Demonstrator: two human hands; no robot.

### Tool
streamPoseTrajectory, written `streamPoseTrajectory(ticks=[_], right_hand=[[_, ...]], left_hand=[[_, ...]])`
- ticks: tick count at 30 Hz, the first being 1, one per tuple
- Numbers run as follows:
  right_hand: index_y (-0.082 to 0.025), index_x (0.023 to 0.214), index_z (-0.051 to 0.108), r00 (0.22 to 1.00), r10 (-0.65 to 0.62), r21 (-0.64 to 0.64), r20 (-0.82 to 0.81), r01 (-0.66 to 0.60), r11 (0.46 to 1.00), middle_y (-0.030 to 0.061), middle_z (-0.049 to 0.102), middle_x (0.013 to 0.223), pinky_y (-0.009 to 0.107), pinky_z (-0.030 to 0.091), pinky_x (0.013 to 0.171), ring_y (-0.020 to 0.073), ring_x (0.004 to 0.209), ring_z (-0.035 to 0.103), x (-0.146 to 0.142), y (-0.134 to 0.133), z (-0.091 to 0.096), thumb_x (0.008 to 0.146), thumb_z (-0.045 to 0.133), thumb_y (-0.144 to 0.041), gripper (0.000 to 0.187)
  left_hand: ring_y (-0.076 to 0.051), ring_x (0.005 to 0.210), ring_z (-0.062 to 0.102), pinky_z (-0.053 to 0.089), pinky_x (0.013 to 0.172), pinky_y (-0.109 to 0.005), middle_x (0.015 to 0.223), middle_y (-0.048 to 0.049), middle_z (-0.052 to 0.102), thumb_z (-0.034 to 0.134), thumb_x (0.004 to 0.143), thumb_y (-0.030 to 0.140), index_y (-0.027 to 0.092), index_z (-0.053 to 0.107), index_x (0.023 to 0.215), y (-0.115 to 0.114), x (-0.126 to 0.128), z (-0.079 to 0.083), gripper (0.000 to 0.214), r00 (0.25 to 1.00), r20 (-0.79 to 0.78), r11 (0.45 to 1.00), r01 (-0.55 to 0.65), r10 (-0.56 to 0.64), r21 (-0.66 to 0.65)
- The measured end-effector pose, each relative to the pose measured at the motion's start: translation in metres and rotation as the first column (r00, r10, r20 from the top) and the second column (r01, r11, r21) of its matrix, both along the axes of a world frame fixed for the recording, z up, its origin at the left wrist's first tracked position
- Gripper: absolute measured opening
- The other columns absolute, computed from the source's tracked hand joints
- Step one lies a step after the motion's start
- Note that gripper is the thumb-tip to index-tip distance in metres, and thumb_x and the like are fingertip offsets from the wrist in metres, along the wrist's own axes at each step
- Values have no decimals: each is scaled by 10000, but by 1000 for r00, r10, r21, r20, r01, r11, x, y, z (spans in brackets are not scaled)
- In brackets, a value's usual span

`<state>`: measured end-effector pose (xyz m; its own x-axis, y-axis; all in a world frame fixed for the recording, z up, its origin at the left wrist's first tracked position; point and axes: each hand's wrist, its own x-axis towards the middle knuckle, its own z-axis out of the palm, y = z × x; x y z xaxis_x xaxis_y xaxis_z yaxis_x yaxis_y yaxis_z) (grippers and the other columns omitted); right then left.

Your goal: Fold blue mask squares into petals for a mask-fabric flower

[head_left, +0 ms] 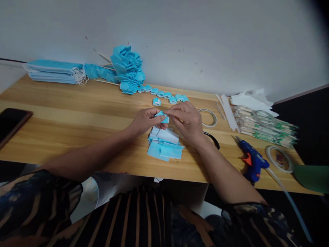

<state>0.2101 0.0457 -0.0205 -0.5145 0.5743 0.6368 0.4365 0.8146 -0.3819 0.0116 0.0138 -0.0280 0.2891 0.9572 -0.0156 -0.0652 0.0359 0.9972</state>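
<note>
My left hand point(145, 120) and my right hand point(187, 120) meet over the middle of the wooden table point(77, 113). Both pinch one small folded blue piece point(162, 116) between their fingertips. Directly below them lies a loose pile of cut blue and white mask pieces point(165, 144). Behind the hands runs a row of several small folded blue pieces point(167, 95), ending at a bunched blue cluster on sticks point(127, 70).
A stack of blue face masks point(55, 71) lies at the back left, a dark phone point(11, 124) at the left edge. Right of my hands: tape rolls point(208, 117), white strips, packaged sticks point(264, 127), a blue glue gun point(253, 161), green paper point(313, 176).
</note>
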Motion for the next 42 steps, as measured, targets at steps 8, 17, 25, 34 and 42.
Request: streamPoseTrajectory(ticks=[8, 17, 25, 34, 42], right_hand=[[-361, 1075, 811, 999, 34, 18, -42, -34, 999, 37, 723, 905, 390, 483, 788, 202, 870, 622, -1, 2, -5, 1015, 562, -200, 303], [-332, 1050, 820, 1000, -18, -20, -8, 18, 1000, 45, 732, 895, 390, 480, 781, 211, 873, 612, -3, 2, -8, 1021, 567, -288, 258], [-339, 1055, 821, 999, -35, -10, -9, 35, 999, 47, 755, 908, 394, 487, 770, 218, 865, 612, -4, 2, -10, 1019, 578, -337, 247], [-344, 1109, 793, 999, 9, -17, -43, -10, 1000, 41, 767, 954, 427, 511, 848, 217, 899, 655, -6, 0, -7, 1010, 520, -220, 316], [-261, 1138, 694, 959, -117, -471, -259, -19, 882, 42, 736, 1019, 369, 535, 842, 208, 978, 674, -8, -8, 4, 988, 562, -377, 231]], left_hand=[[-149, 673, 734, 597, 707, -299, 733, -43, 770, 804, 831, 432, 147, 643, 822, 0, 0, -1, 328, 1000, 20, 1000, -9, 9, 6], [-150, 680, 739, 609, 720, -305, 726, -40, 768, 835, 786, 507, 143, 643, 843, 0, 1, -4, 415, 997, 67, 999, -35, 35, -1], [-156, 710, 752, 621, 756, -321, 759, -41, 777, 847, 773, 506, 150, 640, 874, 1, 1, -7, 424, 995, 96, 1000, -27, 27, 2], [-158, 698, 739, 616, 753, -329, 735, -35, 762, 833, 775, 511, 150, 647, 861, 1, 1, -6, 416, 994, 103, 999, -48, 46, 10], [-163, 702, 735, 611, 754, -329, 776, -52, 778, 787, 798, 477, 150, 649, 854, 2, 0, -6, 359, 993, 70, 995, -95, 93, 26]])
